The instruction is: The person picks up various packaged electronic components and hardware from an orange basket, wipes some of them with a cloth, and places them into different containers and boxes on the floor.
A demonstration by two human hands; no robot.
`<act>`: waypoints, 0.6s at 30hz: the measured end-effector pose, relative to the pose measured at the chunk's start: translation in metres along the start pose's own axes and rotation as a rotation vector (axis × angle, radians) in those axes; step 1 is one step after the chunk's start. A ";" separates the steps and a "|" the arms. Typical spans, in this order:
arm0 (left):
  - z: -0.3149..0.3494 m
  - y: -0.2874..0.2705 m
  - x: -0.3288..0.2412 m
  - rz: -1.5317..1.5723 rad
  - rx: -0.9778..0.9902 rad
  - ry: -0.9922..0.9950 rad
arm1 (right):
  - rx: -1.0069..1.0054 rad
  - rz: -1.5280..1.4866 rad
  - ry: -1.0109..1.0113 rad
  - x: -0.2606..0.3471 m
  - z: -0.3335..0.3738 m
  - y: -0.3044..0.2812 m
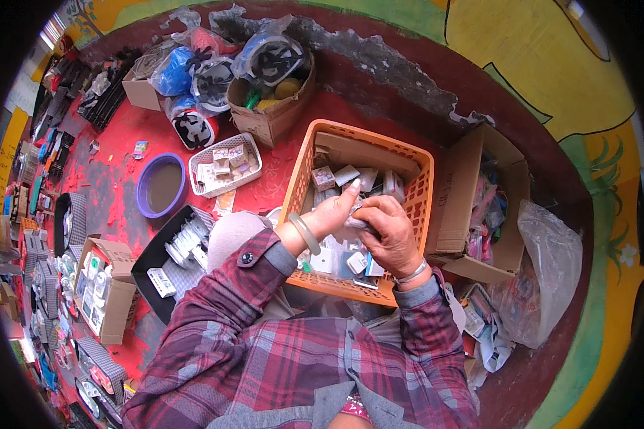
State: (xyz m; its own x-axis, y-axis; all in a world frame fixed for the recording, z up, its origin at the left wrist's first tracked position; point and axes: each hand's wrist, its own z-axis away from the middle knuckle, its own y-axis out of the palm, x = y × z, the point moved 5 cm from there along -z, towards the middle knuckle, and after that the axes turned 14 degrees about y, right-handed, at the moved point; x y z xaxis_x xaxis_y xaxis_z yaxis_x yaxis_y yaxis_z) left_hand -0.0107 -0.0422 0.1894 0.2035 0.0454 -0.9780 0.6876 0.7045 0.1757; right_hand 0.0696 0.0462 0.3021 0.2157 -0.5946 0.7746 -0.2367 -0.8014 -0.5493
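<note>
Small shiny packet [353, 221] was pinched above a rectangular orange plastic basket [423, 183]

The left hand [330, 214] was nearly closed, its thumb raised and its fingers at the packet; the right hand [391, 232] was curled in a close pinch on the packet's other side. The fingers covered much of it, so its contents could not be told.

The handling looked unfinished: the packet was not yet set down, and small pale boxes [346, 175] lay loose in the basket below. At ten o'clock from that basket, a shallow white plastic basket [229, 186] held more small boxes, grouped together.

All stood on a scuffed red floor [277, 171] with grey patches. A round purple plastic basin [158, 214] sat at nine o'clock, an open brown cardboard carton [254, 126] at eleven, and a larger brown cardboard box [459, 204] at three. A yellow-and-green painted wall [537, 64] curved past one and two o'clock.
</note>
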 end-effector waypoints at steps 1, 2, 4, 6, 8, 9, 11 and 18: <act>0.002 0.001 -0.003 -0.024 -0.019 -0.018 | 0.007 0.010 -0.018 0.001 0.001 0.000; 0.005 0.001 -0.007 -0.051 -0.042 -0.033 | 0.014 0.017 -0.040 0.002 0.000 0.000; 0.006 0.002 -0.011 -0.070 -0.010 0.059 | 0.003 -0.135 0.085 -0.005 -0.002 -0.001; 0.003 -0.001 -0.016 -0.105 0.064 0.126 | -0.014 -0.391 0.261 -0.026 -0.001 0.001; 0.004 -0.004 -0.019 0.102 -0.015 0.099 | -0.034 -0.493 0.354 -0.045 -0.004 -0.004; 0.006 -0.003 -0.029 0.247 -0.047 0.064 | -0.013 -0.534 0.401 -0.054 -0.004 -0.005; 0.007 -0.004 -0.046 0.533 -0.069 0.008 | 0.065 -0.506 0.443 -0.067 -0.002 -0.001; 0.009 -0.003 -0.044 0.564 -0.073 -0.033 | -0.091 -0.654 0.554 -0.058 -0.007 -0.021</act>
State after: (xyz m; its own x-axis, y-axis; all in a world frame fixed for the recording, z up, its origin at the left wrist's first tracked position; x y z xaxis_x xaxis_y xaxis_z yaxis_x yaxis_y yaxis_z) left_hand -0.0159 -0.0525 0.2332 0.5473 0.4072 -0.7311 0.4169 0.6249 0.6601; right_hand 0.0552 0.0981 0.2706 -0.1520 0.1213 0.9809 -0.3065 -0.9493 0.0699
